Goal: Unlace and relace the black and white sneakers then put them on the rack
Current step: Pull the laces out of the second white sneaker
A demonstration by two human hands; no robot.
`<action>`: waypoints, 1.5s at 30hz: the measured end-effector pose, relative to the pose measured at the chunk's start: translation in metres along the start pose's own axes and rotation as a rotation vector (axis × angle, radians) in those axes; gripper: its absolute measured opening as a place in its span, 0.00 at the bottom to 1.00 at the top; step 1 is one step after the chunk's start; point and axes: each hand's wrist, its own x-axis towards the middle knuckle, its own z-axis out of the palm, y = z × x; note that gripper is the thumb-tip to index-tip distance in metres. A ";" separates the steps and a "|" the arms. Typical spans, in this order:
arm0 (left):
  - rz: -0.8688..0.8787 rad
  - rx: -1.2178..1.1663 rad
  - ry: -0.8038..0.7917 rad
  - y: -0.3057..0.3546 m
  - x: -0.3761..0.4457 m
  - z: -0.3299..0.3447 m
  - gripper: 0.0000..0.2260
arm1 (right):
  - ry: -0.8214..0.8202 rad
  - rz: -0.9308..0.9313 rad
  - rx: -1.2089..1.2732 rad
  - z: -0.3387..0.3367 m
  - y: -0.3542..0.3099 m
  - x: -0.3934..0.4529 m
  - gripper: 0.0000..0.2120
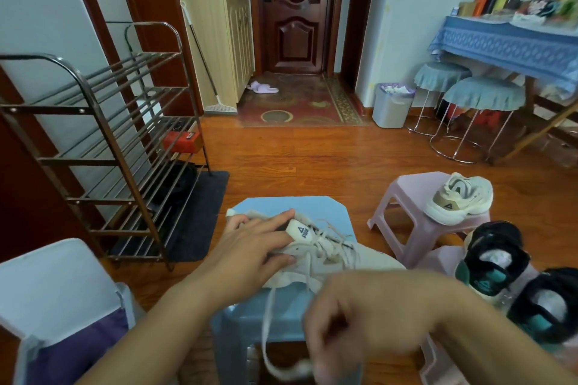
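Item one: a cream sneaker [328, 256] lies on its side on the blue plastic stool [281, 206] directly in front of you, tongue label facing up, laces partly slack. Your left hand [253, 244] rests on its collar end with fingers straight and spread, pressing it down onto the surface. Your right hand [341, 322] sits nearer you, blurred, fingers curled around the loose lace [269, 331], which runs from the shoe down over the stool's front edge. The two hands are apart. Item two: the matching cream sneaker [459, 200] stands upright on a pink stool [406, 197] to the right, heel toward you. Item three: two black-and-teal sneakers [497, 259] sit just beside each other at the far right, below the pink stool; what they rest on is unclear. Item four: a metal shoe rack [103, 141] stands against the left wall, well apart from the shoes, holding a red box [181, 141] on a lower tier. Item five: a grey waste bin [392, 105] and two cloth-covered round stools [483, 95] stand across the wooden floor [297, 159].
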 end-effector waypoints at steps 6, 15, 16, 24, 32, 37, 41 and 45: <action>0.070 -0.044 0.038 -0.002 -0.004 0.001 0.06 | 0.426 0.148 -0.081 -0.001 0.040 0.014 0.06; 0.001 -0.012 0.100 -0.004 -0.015 -0.003 0.05 | 0.831 -0.007 -0.514 -0.009 0.076 0.056 0.07; 0.002 -0.023 0.093 -0.002 -0.016 -0.002 0.06 | 0.833 -0.032 -0.570 -0.011 0.074 0.058 0.06; -0.007 -0.226 0.028 -0.012 -0.016 -0.009 0.05 | 1.023 0.384 -0.464 -0.019 0.080 0.053 0.06; -0.029 -0.377 0.031 -0.017 -0.015 -0.013 0.09 | 0.912 0.033 -0.451 -0.007 0.060 0.057 0.12; -0.043 -0.381 0.037 -0.017 -0.019 -0.011 0.11 | 0.837 -0.070 -0.704 -0.005 0.069 0.075 0.06; -0.037 -0.380 0.040 -0.015 -0.021 -0.012 0.12 | 0.842 -0.062 -0.817 0.002 0.067 0.081 0.08; -0.041 -0.364 0.029 -0.022 -0.021 -0.014 0.11 | 1.137 0.164 -0.737 -0.013 0.093 0.063 0.13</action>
